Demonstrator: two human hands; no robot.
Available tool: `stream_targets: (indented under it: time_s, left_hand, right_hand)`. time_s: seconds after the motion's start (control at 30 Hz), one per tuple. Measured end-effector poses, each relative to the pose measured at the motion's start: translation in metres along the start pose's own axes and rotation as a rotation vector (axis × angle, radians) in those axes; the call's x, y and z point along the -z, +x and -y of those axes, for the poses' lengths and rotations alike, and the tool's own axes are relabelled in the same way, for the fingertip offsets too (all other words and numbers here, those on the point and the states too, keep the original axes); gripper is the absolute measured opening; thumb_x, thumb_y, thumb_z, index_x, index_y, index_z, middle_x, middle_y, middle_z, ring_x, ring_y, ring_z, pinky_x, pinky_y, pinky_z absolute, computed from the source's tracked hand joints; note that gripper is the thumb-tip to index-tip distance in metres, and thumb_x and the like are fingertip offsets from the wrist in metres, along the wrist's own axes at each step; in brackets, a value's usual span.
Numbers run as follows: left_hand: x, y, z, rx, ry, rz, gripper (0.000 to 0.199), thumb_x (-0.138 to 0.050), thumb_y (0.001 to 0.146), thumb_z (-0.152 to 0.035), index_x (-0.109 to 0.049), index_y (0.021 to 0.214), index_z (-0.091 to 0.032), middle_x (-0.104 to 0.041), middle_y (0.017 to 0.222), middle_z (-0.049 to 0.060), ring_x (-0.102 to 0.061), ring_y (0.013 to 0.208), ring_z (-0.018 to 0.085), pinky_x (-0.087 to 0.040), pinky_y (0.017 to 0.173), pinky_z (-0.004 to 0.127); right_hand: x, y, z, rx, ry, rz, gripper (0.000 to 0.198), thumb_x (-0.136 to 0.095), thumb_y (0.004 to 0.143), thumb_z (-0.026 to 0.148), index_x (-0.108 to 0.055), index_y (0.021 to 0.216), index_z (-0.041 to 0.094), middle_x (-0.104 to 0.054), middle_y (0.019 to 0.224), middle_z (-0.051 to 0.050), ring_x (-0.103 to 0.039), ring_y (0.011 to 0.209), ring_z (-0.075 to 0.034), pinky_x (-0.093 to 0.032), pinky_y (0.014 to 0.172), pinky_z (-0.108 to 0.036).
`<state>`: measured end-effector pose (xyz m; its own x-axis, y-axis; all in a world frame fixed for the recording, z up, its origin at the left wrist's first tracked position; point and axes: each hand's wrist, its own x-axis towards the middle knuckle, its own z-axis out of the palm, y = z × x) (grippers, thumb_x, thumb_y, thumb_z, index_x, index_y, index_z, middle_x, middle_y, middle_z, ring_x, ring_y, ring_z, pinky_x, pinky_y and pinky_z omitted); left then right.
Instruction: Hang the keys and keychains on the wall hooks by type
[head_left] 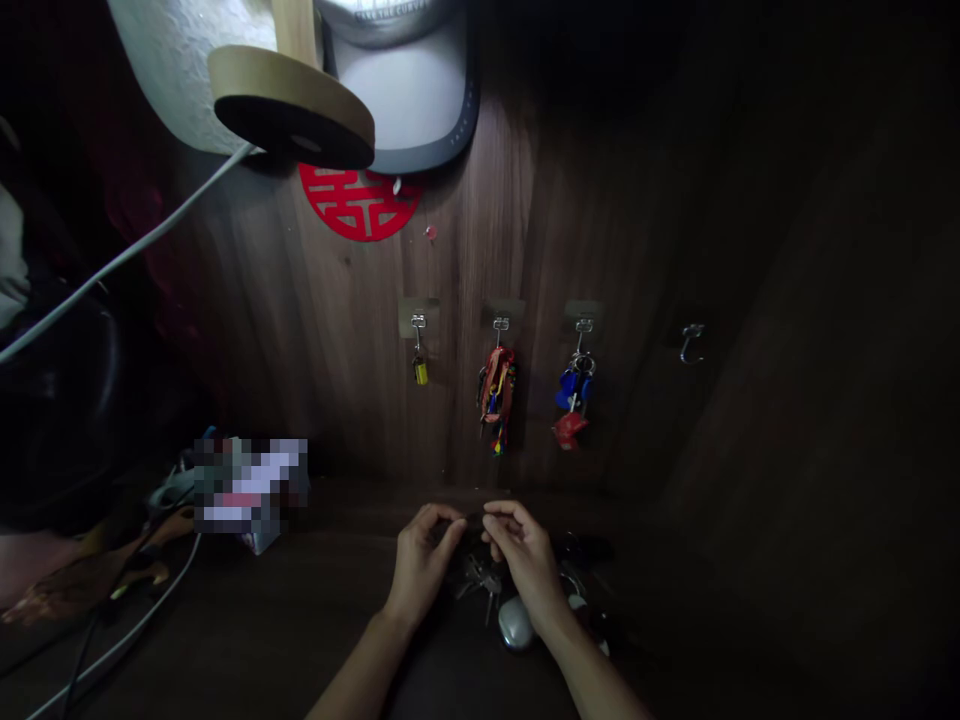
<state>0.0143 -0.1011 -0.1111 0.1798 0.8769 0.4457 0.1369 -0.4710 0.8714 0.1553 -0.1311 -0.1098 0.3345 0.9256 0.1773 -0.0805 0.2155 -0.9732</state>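
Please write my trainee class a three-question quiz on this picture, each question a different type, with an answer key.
1. Count: how many metal hooks form the row on the wooden panel?
2. True or false: the small yellow item hangs from the leftmost hook.
3. Fill in: between the left hand and the right hand is a bunch of ____.

Key: 1. Four. 2. True. 3. Keys.

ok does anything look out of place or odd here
Nothing visibly spilled or broken. Slightly odd: the red cutout on the wooden panel is partly hidden, its upper part covered by the cap and the round wooden base.
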Motion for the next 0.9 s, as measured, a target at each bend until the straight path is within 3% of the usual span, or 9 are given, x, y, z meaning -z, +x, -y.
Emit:
stream_targets:
  time_s: [0.17, 0.3, 0.43, 0.6, 0.9]
  left_hand:
    - [-0.002, 0.005, -0.001, 0.284, -0.514, 0.032, 0.023, -0.065, 0.074, -0.037, -0.063, 0.067, -0.015, -0.069, 0.093, 0.005, -0.062, 0.087, 0.019, -0.045, 0.079, 0.026]
    - [0.000, 0.008, -0.001, 0.509, -0.990, 0.046, 0.014, -0.071, 0.071, -0.029, -0.067, 0.072, -0.015, -0.070, 0.097, 0.007, -0.062, 0.091, 0.017, -0.046, 0.083, 0.027]
    - [0.007, 0.010, -0.002, 0.624, -1.214, 0.020, 0.006, -0.065, 0.078, -0.021, -0.068, 0.077, -0.016, -0.070, 0.099, 0.006, -0.062, 0.098, 0.016, -0.044, 0.092, 0.030]
    - [0.012, 0.015, -0.003, 0.591, -1.236, -0.020, 0.012, -0.058, 0.084, -0.018, -0.069, 0.089, -0.017, -0.069, 0.106, 0.006, -0.063, 0.100, 0.015, -0.044, 0.094, 0.031]
    - [0.018, 0.031, -0.021, 0.384, -0.952, -0.210, 0.024, -0.075, 0.066, -0.026, -0.069, 0.088, -0.019, -0.071, 0.098, 0.003, -0.065, 0.088, 0.013, -0.048, 0.081, 0.023]
  right_hand:
    - [0.000, 0.001, 0.000, -0.023, 0.000, 0.021, 0.044, -0.069, 0.061, 0.056, -0.061, 0.077, 0.016, -0.057, 0.049, 0.003, -0.043, 0.039, -0.008, -0.030, 0.039, -0.019]
    - [0.000, 0.000, 0.001, 0.007, -0.014, 0.026, 0.043, -0.067, 0.063, 0.057, -0.062, 0.075, 0.016, -0.056, 0.049, 0.003, -0.044, 0.040, -0.008, -0.031, 0.039, -0.019]
    - [0.002, 0.001, 0.001, 0.046, 0.002, 0.022, 0.042, -0.066, 0.065, 0.056, -0.062, 0.075, 0.016, -0.055, 0.050, 0.003, -0.043, 0.040, -0.007, -0.031, 0.039, -0.019]
    - [0.003, 0.002, -0.004, 0.057, -0.006, 0.022, 0.042, -0.065, 0.066, 0.056, -0.062, 0.076, 0.015, -0.056, 0.051, 0.002, -0.043, 0.040, -0.007, -0.030, 0.039, -0.018]
    - [0.002, 0.002, -0.003, 0.073, -0.020, 0.017, 0.046, -0.064, 0.064, 0.060, -0.061, 0.074, 0.015, -0.054, 0.050, 0.002, -0.041, 0.040, -0.008, -0.030, 0.039, -0.019]
